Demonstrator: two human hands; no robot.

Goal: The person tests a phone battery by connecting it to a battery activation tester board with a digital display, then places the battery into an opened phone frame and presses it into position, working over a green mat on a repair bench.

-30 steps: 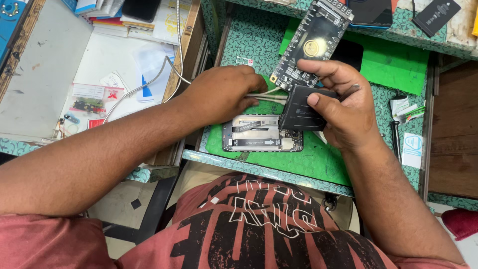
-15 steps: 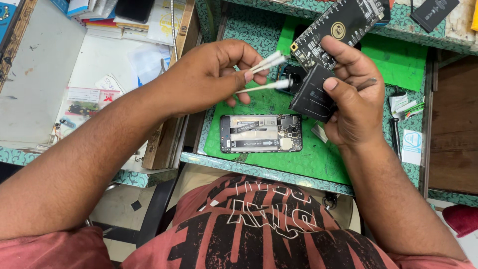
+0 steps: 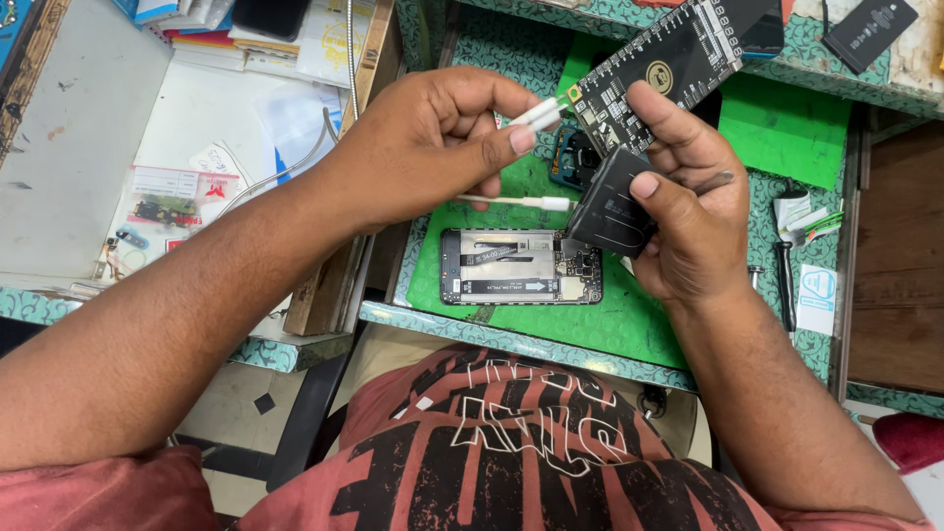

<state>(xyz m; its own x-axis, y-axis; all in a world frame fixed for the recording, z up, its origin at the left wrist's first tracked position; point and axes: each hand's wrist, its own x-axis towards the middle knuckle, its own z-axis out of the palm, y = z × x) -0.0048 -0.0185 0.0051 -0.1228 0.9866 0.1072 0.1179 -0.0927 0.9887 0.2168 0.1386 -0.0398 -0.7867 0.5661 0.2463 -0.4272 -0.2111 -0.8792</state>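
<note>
The left hand [image 3: 433, 147] keeps a narrow pinch grip on the white cable plugs [image 3: 539, 114], light, stiff and small, best taken by their moulded ends. Just right of that grip, the right hand [image 3: 683, 211] clamps a flat black battery [image 3: 608, 206], thin, smooth, slippery, puncture-prone, held by its edges above the opened phone [image 3: 519, 266].
</note>
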